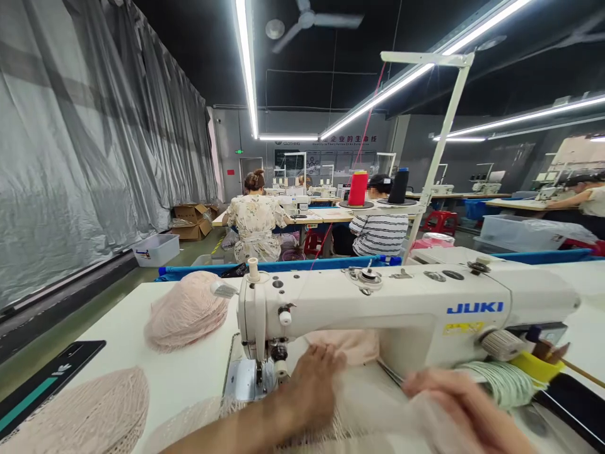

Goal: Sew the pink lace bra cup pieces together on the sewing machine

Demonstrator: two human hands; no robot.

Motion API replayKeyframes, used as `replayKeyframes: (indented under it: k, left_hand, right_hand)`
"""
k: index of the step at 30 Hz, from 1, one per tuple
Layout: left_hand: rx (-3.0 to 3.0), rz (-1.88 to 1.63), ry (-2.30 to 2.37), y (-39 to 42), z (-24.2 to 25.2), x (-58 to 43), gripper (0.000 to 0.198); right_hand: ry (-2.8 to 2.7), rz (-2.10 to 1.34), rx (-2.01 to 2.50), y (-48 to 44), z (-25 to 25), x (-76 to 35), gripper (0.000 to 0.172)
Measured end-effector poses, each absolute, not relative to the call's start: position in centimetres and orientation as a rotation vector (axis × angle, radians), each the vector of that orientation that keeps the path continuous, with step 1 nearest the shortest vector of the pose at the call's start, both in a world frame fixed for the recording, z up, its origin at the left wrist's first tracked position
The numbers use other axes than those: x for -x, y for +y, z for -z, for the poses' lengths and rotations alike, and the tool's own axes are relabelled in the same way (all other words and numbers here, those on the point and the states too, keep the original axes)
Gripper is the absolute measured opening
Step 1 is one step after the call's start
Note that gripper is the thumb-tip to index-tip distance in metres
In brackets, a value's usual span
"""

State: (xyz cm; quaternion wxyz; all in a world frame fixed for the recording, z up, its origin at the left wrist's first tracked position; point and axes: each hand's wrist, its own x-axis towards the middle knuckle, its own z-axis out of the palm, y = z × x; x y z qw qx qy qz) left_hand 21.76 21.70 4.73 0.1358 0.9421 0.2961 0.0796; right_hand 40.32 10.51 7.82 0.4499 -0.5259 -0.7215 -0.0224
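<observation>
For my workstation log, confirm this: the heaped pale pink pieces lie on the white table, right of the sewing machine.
Wrong side: the head view shows the heaped pale pink pieces on the white table, left of the sewing machine.

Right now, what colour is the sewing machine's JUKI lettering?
The JUKI lettering is blue; see the head view.

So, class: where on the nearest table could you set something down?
Bare: the white table between pink pile, lace pieces and metal plate. Crowded: beside the sewing machine, with left hand, right hand and cloth; also around the green cord and yellow box.
</observation>
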Motion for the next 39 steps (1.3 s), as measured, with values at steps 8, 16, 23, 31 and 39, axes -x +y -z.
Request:
replayKeyframes:
  k: [8,16,23,31,39]
  left_hand:
    - [-2.21,-0.392,0.606,14.7,-9.6,-19.4,0.046]
    - [-1.944,-0.655,1.021,8.9,-10.8,-13.5,0.015]
    - [-2.451,-0.513,1.241,5.9,-11.1,-9.3,0.02]
    - [-1.871,-0.348,1.034,4.6,-9.8,-4.7,0.012]
    - [-1.734,-0.358,1.034,3.2,-5.8,-4.0,0.028]
  right_hand:
    - [-1.842,-0.274,1.496,8.3,-10.7,-36.1,0.029]
    - [-2.002,-0.39,1.246,6.4,-8.7,-30.7,0.045]
    - [-2.214,-0.35,1.117,4.8,-6.4,-25.7,0.043]
    - [-2.196,-1.123,1.103,3.7,-7.1,-26.7,0.031]
    - [-1.979,-1.209,1.125,0.5,-2.4,-23.0,0.077]
